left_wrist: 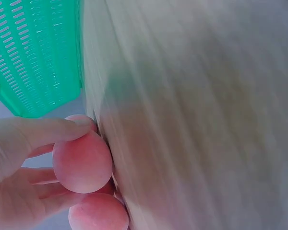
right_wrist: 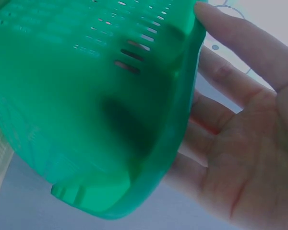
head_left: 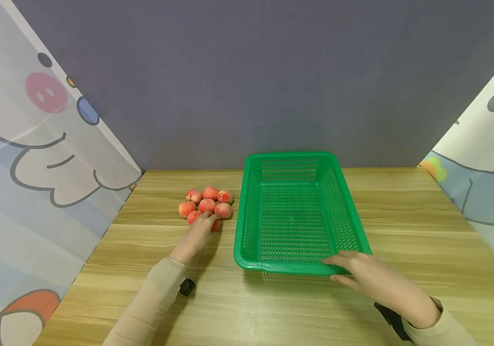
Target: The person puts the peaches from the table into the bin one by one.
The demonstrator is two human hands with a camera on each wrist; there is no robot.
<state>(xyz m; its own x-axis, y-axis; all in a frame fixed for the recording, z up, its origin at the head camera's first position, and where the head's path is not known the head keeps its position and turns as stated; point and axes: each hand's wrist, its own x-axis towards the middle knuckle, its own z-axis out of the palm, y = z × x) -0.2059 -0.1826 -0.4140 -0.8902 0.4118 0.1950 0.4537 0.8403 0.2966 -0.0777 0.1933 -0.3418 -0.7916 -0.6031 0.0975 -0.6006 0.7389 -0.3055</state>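
From the head, I see a cluster of round, red-orange peaches [head_left: 207,205] on the wood-grained tabletop [head_left: 273,312], just left of a green, rectangular plastic basket [head_left: 292,216] with slotted sides and floor. Every peach I can make out lies outside the basket. My left hand [head_left: 197,234] is at the near edge of the cluster. My right hand [head_left: 372,275] is at the basket's near right corner, I judge to keep it from sliding. Fruit and basket sit close together, which should make for a short reach between them.

From my left wrist, thumb and fingers are closed round one pink-red peach [left_wrist: 82,163], a two-sided hold that seems right for something round and easily bruised. A second peach [left_wrist: 98,213] sits right beside it. Whether the held one is off the wood, I cannot tell.

From my right wrist, the rim runs between my thumb and my slightly spread fingers, probably to brace the corner; how hard they press does not show.
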